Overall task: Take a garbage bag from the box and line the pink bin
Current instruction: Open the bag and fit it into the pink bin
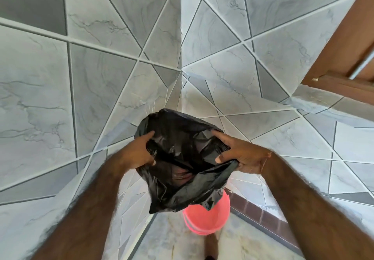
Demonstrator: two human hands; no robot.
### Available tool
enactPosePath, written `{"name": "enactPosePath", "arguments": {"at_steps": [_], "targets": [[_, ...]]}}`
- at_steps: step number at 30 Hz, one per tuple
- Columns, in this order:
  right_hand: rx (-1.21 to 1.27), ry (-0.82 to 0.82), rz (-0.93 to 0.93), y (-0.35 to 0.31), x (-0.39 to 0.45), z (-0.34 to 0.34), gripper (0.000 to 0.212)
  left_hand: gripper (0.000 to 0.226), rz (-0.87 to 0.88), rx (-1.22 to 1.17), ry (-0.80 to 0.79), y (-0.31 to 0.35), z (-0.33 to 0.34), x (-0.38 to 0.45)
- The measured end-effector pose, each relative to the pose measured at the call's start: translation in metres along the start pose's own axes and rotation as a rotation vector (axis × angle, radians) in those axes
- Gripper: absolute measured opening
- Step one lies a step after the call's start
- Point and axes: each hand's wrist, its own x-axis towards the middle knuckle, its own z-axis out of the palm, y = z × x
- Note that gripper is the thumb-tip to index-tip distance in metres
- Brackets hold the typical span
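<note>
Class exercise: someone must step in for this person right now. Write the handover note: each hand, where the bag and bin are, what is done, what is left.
Left hand: grip on the left edge of the black bag.
Right hand: grip on the right edge, thumb over the rim.
The bag is out of the box and held in the air, its mouth pulled partly open between the hands.
Pink bin: on the floor in the tiled corner, below the bag, not lined yet.
Left to do: lower the bag into the bin and fold its edge over the rim.
</note>
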Motion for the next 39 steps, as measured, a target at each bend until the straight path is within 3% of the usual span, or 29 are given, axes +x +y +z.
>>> {"name": "enactPosePath", "arguments": {"at_steps": [3, 7, 17, 23, 26, 29, 32, 36, 39], "targets": [[0.008, -0.074, 0.002, -0.005, -0.005, 0.006, 0.07, 0.085, 0.083, 0.104, -0.257, 0.001, -0.008, -0.012], [-0.032, -0.013, 0.067, 0.009, -0.012, 0.007, 0.069, 0.067, 0.117, 0.196, -0.355, -0.003, 0.012, -0.02], [-0.002, 0.015, 0.294, 0.068, -0.005, -0.016, 0.068, 0.083, 0.102, 0.398, -0.552, -0.015, 0.09, -0.002], [-0.002, 0.14, 0.44, 0.126, 0.022, -0.054, 0.084, 0.086, 0.101, 0.446, -0.639, -0.014, 0.152, 0.034], [-0.199, 0.339, 0.478, 0.146, 0.039, -0.077, 0.1, 0.081, 0.08, 0.43, -0.608, -0.015, 0.188, 0.055], [-0.608, 0.404, 0.44, 0.16, 0.051, -0.098, 0.104, 0.051, 0.071, 0.38, -0.493, -0.021, 0.212, 0.07], [-0.921, 0.477, 0.408, 0.183, 0.056, -0.114, 0.1, 0.058, 0.027, 0.436, -0.356, -0.031, 0.231, 0.08], [-0.89, 0.621, 0.355, 0.217, 0.053, -0.134, 0.105, 0.064, -0.037, 0.396, -0.206, -0.041, 0.254, 0.081], [-0.908, 0.577, 0.382, 0.242, 0.052, -0.14, 0.109, 0.065, -0.12, 0.347, -0.173, -0.054, 0.269, 0.081]]}}
